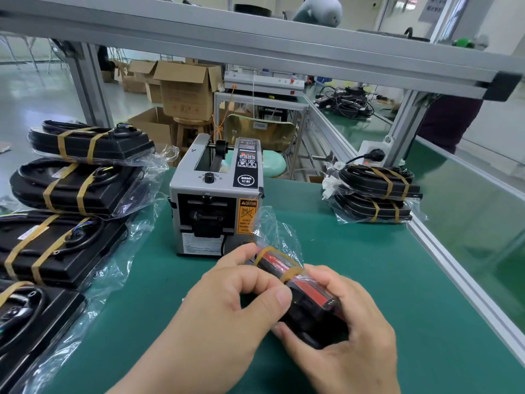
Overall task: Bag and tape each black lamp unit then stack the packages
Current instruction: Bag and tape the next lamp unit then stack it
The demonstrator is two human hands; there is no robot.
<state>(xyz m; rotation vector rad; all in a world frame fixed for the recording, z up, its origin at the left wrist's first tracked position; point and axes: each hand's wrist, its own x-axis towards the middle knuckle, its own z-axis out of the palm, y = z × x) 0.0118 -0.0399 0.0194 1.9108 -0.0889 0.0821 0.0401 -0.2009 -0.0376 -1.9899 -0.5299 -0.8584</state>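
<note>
- Plastic-bagged unit (pixel 308 290) lies between the hands, long axis slanting away leftward.
- The left hand (pixel 227 305) pinches it; the right hand (pixel 355 336) grips its near end.
- The stack (pixel 377 194) lies beyond the right hand.

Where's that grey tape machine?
The grey tape machine stands mid-view on the green mat, just beyond the left hand and right hand gripping a bagged lamp unit, between taped packages at left and a small stack at right.
</note>
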